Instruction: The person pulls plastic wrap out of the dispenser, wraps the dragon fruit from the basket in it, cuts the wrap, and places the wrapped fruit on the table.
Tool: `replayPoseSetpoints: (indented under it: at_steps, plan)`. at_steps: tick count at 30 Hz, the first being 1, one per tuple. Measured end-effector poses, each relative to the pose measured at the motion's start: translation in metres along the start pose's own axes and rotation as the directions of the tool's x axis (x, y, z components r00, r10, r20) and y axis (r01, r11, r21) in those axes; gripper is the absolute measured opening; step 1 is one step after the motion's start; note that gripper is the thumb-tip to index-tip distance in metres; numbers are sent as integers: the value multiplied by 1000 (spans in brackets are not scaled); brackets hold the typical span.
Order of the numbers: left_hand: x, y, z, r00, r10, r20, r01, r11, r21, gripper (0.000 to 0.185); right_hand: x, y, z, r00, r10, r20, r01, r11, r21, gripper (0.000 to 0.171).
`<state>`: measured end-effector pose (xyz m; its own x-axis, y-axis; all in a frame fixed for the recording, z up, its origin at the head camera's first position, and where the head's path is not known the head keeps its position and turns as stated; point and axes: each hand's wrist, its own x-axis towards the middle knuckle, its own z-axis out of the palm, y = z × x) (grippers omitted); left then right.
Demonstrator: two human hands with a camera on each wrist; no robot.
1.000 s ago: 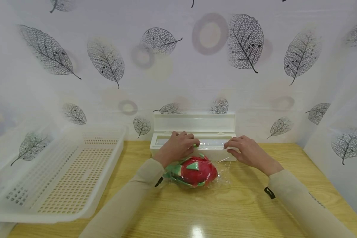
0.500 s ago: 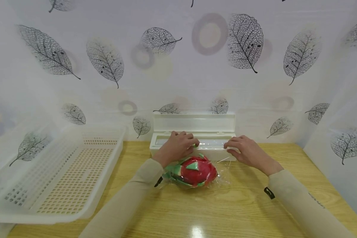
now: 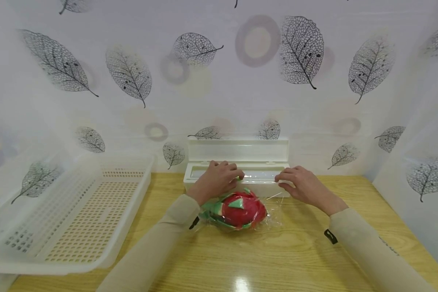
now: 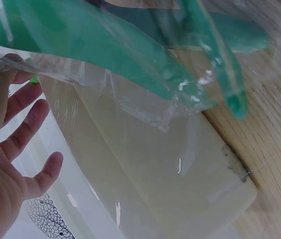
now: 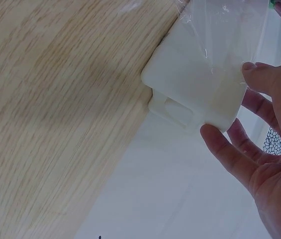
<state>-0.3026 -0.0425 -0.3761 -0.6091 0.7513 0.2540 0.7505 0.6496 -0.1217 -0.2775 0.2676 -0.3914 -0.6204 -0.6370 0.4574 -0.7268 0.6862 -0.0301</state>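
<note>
A white cling film box (image 3: 257,189) stands against the back wall with its lid (image 3: 239,150) raised. My left hand (image 3: 217,181) reaches over its front edge and pinches a small green slide cutter (image 4: 34,78). At the box's right end my right hand (image 3: 306,187) grips the corner, thumb on the front wall and fingers at the end and top, as the right wrist view shows. Just in front lies a red and green dragon fruit (image 3: 242,211) under clear cling film (image 3: 275,213), which runs up to the box's front edge. My left forearm partly hides the fruit's left side.
A white perforated plastic basket (image 3: 131,223) takes up the left of the wooden table (image 3: 263,263). Leaf-patterned sheeting (image 3: 226,93) encloses the back and both sides, close behind the box.
</note>
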Motion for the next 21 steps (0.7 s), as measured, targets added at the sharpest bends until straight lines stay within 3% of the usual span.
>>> replayPoseSetpoints:
  at_steps: [21]
  plan:
    - [-4,-3,0,1000,-17,11,17,1000,13,19,0,-2,-3,1000,5,7,-5,1000,13,17]
